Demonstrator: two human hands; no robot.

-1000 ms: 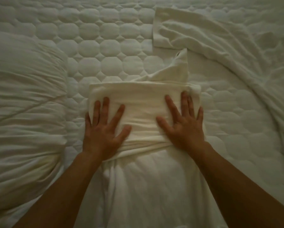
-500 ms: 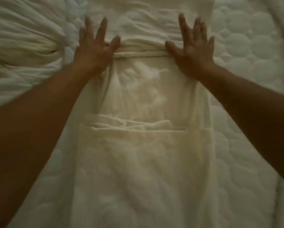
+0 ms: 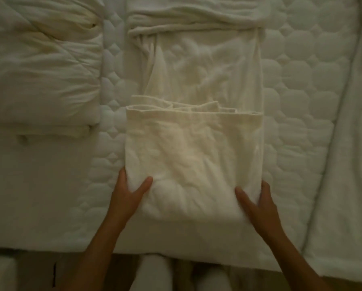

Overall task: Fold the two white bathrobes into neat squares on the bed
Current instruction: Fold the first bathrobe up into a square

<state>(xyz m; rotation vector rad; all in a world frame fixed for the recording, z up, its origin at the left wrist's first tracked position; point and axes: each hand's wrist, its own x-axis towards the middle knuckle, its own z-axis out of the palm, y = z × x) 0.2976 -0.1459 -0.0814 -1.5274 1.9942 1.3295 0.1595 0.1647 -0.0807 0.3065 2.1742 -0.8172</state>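
A white bathrobe point(image 3: 188, 148) lies in a long strip down the middle of the quilted bed point(image 3: 297, 114). Its near part is doubled over into a square flap; its far end is a thick folded band point(image 3: 192, 19). My left hand point(image 3: 129, 192) grips the flap's near left corner, thumb on top and fingers underneath. My right hand point(image 3: 257, 200) grips the near right corner the same way. A second white bathrobe point(image 3: 352, 148) lies stretched out along the bed's right side.
A rumpled white duvet point(image 3: 39, 64) is piled on the left of the bed. The bed's near edge point(image 3: 50, 246) runs across the bottom, with the floor and my legs point(image 3: 154, 274) below it.
Both hands left the far folded band, where they pressed flat, and came back to the near end. They have taken hold of the near flap's two corners. The view has tilted down.
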